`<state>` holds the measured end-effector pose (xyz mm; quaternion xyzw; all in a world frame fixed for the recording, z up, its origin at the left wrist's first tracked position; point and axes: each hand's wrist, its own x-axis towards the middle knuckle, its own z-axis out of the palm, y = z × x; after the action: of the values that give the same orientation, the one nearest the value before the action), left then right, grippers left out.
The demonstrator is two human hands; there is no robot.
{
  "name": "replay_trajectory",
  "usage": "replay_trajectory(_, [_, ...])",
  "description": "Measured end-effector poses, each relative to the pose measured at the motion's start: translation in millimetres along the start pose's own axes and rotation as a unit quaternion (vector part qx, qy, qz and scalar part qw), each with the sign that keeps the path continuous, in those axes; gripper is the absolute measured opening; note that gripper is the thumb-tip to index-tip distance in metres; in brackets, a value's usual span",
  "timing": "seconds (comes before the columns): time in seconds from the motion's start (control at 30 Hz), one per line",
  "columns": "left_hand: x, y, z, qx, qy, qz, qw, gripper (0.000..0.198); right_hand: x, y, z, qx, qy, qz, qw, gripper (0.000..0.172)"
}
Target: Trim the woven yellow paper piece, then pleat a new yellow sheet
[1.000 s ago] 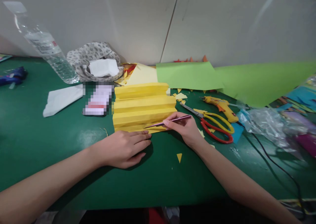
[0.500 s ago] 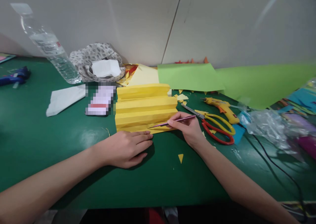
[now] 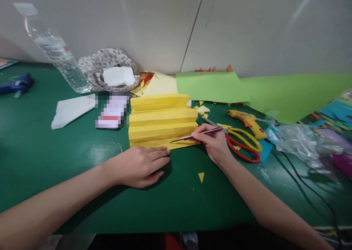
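Note:
A sheet of yellow paper (image 3: pixel 162 118), creased in accordion folds, lies on the green table (image 3: pixel 110 206). My left hand (image 3: pixel 145 166) rests flat along its near edge, fingers stretched out and pressing the paper's lower left part. Between the thumb and fingers of my right hand (image 3: pixel 211 141) is a slim purple pencil (image 3: pixel 206 131). Its dark tip is at the lowest fold, right of my left fingertips. Just beyond my right hand are scissors (image 3: pixel 243 145) with one red and one yellow handle; part of their blades is hidden behind that hand.
A yellow glue gun (image 3: pixel 247 121) and crumpled clear plastic (image 3: pixel 299 143) lie at right. Green paper sheets (image 3: pixel 209 85) are along the wall. At left stand a water bottle (image 3: pixel 59 55) and a patterned cloth basket (image 3: pixel 93 66), with a phone (image 3: pixel 111 112) in front. A yellow paper triangle (image 3: pixel 201 177) lies nearer.
My right hand and the pencil have moved slightly to the right along the lowest fold, covering more of the scissors' blades. My left hand stays in place on the paper.

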<state>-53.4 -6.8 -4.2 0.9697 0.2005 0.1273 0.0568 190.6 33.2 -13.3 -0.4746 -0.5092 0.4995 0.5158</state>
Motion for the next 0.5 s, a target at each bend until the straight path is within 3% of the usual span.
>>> replay_trajectory(0.5, [-0.2,-0.5,1.2,0.006,0.009,0.004,1.000,0.033,1.5,-1.2,-2.8,-0.010,0.028,-0.038,0.999,0.010])
